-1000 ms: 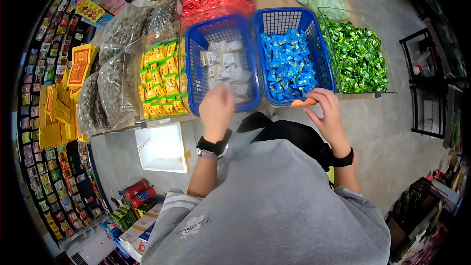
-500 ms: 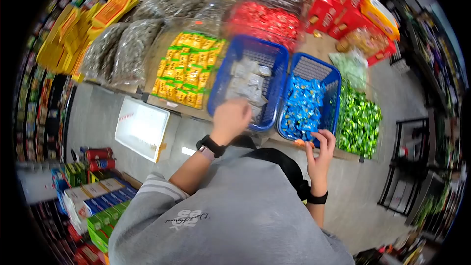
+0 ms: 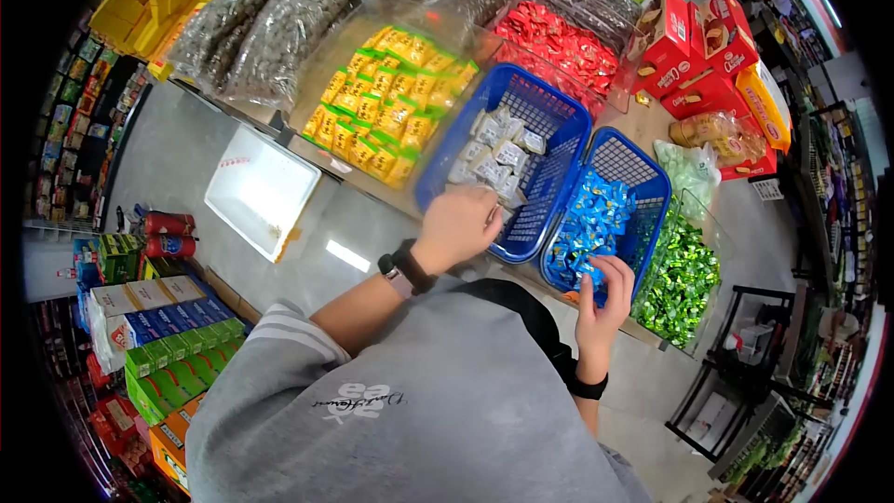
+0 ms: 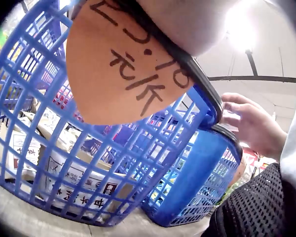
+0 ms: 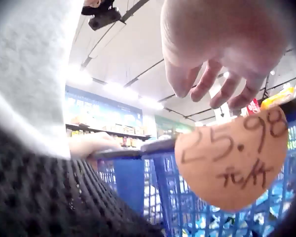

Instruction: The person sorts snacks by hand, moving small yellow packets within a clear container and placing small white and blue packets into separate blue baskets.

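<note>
In the head view, a blue basket [image 3: 529, 247] holds white packets [image 3: 503, 156]; my left hand [image 3: 458, 226] is at its near rim, fingers bent, their tips partly hidden. Beside it, another blue basket [image 3: 659, 182] holds blue-wrapped pieces [image 3: 596, 210]. My right hand [image 3: 603, 312] is over that basket's near edge. From the right wrist, loosely bent fingers of the right hand [image 5: 227, 54] show above an orange price tag [image 5: 232, 160], holding nothing visible. Another orange tag [image 4: 123, 69] hangs on the packet basket, below the left hand [image 4: 187, 19].
Yellow packets [image 3: 391, 102] lie left of the baskets, red-wrapped pieces [image 3: 559, 47] behind and green-wrapped pieces [image 3: 684, 270] at the right. Red boxes [image 3: 666, 42] stand at the back right. A white foam box [image 3: 261, 188] is on the floor, near stacked cartons [image 3: 177, 321].
The head view has turned and shifted, so the baskets appear tilted. My left hand has stayed near the packet basket's rim. The right fingers have moved off the orange tag toward the blue pieces.
</note>
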Tool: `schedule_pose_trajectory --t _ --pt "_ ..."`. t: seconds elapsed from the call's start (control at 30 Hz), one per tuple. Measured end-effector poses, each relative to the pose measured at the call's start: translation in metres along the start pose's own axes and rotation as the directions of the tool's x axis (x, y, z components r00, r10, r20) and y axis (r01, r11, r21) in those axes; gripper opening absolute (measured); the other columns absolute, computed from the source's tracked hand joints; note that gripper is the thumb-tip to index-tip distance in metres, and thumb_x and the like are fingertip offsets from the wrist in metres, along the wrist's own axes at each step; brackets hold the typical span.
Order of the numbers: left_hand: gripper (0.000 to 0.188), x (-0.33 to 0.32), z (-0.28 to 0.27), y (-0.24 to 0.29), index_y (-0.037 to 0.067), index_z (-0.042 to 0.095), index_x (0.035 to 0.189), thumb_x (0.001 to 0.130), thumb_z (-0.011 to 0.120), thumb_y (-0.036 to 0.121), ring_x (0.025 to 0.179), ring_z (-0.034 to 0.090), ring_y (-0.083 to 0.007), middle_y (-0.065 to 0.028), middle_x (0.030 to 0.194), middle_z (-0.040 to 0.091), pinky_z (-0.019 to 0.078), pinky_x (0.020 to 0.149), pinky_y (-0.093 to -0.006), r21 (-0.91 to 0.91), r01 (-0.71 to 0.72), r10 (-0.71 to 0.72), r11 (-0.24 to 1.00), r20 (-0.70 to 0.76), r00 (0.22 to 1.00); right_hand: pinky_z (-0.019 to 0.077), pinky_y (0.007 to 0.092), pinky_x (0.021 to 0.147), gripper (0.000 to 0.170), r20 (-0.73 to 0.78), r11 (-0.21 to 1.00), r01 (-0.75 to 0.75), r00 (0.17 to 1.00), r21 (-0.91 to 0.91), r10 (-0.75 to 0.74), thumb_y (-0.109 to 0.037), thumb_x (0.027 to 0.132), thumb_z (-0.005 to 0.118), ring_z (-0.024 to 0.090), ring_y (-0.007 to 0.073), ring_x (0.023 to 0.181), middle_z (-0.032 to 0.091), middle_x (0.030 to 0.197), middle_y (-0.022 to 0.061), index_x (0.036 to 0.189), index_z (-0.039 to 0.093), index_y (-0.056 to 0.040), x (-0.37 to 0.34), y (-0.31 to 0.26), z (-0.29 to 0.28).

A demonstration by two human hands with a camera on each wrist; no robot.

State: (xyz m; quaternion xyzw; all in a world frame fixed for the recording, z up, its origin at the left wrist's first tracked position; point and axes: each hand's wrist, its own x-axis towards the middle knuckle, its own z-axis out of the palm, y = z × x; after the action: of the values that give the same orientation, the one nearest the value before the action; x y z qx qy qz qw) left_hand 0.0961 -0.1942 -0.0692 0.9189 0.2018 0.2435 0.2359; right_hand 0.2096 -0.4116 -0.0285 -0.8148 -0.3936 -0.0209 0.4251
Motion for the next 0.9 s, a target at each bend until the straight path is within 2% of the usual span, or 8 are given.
schedule_pose_trajectory --t 0.2,0.27,0.37,0.5,0.6,0.67,0.8,0.9 --pt "0.012 -0.001 -0.002 0.000 0.005 0.057 0.077 0.082 0.059 0.016 0.070 0.060 -0.0298 -0.0098 0.071 0.057 0.0479 0.061 -0.0389 -0.085 0.022 -0.022 0.996 0.001 1.000 0.0415 0.0374 0.092 0.028 0.211 0.991 0.126 0.968 0.049 -0.133 -0.004 0.077 0.068 0.051 0.0291 0.108 0.057 0.113 0.0110 0.105 0.064 -0.0056 0.052 -0.051 -0.001" --pt "0.011 0.002 -0.008 0.003 0.004 0.056 0.081 0.084 0.059 0.014 0.073 0.060 -0.0299 -0.0102 0.075 0.056 0.0476 0.063 -0.0382 -0.163 0.022 -0.021 0.986 0.005 1.000 0.0376 0.0384 0.098 0.040 0.363 0.987 0.063 0.925 0.146 -0.113 -0.008 0.076 0.070 0.047 0.0320 0.116 0.049 0.125 0.0141 0.115 0.059 -0.0068 0.083 -0.067 0.012" --pt "0.011 0.002 -0.023 -0.003 0.004 0.055 0.086 0.085 0.060 0.013 0.080 0.056 -0.0290 -0.0106 0.082 0.055 0.0466 0.068 -0.0377 -0.401 0.025 0.022 0.916 0.112 0.993 0.0335 0.0411 0.106 0.055 0.539 0.968 0.249 0.812 0.029 -0.225 -0.012 0.080 0.067 0.041 0.0370 0.126 0.043 0.133 0.0187 0.129 0.046 -0.0014 0.131 -0.073 0.047" --pt "0.017 0.002 -0.047 -0.017 0.007 0.056 0.087 0.082 0.065 0.022 0.084 0.055 -0.0242 -0.0065 0.083 0.056 0.0452 0.073 -0.0363 -0.230 -0.239 0.290 0.943 0.226 0.930 0.0447 0.0443 0.093 0.042 0.527 0.956 0.284 0.825 -0.076 -0.203 -0.014 0.080 0.063 0.055 0.0400 0.109 0.057 0.114 0.0266 0.116 0.053 0.0049 0.184 -0.024 0.141" --pt "0.018 0.005 -0.043 -0.028 0.009 0.057 0.087 0.082 0.065 0.024 0.086 0.056 -0.0227 -0.0052 0.086 0.056 0.0449 0.073 -0.0360 -0.224 -0.323 0.378 0.920 0.277 0.884 0.0466 0.0464 0.089 0.039 0.653 0.960 0.127 0.754 -0.249 0.069 -0.017 0.082 0.062 0.058 0.0406 0.105 0.058 0.113 0.0265 0.113 0.053 0.0056 0.205 0.023 0.219" --pt "0.018 0.005 -0.032 -0.036 0.010 0.056 0.089 0.082 0.064 0.025 0.087 0.056 -0.0216 -0.0051 0.088 0.055 0.0468 0.071 -0.0346 -0.222 -0.409 0.459 0.885 0.262 0.849 0.0485 0.0496 0.083 0.043 0.753 0.771 0.480 0.658 -0.418 -0.001 -0.018 0.082 0.063 0.060 0.0416 0.098 0.061 0.108 0.0266 0.115 0.049 0.0059 0.190 0.096 0.276" --pt "0.016 0.006 -0.021 -0.042 0.011 0.057 0.087 0.083 0.062 0.026 0.085 0.055 -0.0208 -0.0052 0.090 0.055 0.0493 0.062 -0.0315 -0.251 -0.523 0.578 0.814 0.274 0.769 0.0491 0.0524 0.078 0.049 0.590 0.900 0.165 0.799 -0.404 0.118 -0.019 0.081 0.064 0.062 0.0428 0.092 0.061 0.106 0.0277 0.121 0.044 0.0014 0.174 0.018 0.226" --pt "0.016 0.004 -0.020 -0.043 0.010 0.058 0.087 0.084 0.061 0.026 0.085 0.055 -0.0212 -0.0061 0.092 0.054 0.0496 0.063 -0.0321 -0.277 -0.456 0.527 0.846 0.299 0.795 0.0495 0.0494 0.074 0.044 0.715 0.929 0.127 0.677 -0.347 0.175 -0.018 0.083 0.060 0.063 0.0408 0.083 0.066 0.090 0.0225 0.123 0.045 -0.0078 0.173 0.013 0.199"
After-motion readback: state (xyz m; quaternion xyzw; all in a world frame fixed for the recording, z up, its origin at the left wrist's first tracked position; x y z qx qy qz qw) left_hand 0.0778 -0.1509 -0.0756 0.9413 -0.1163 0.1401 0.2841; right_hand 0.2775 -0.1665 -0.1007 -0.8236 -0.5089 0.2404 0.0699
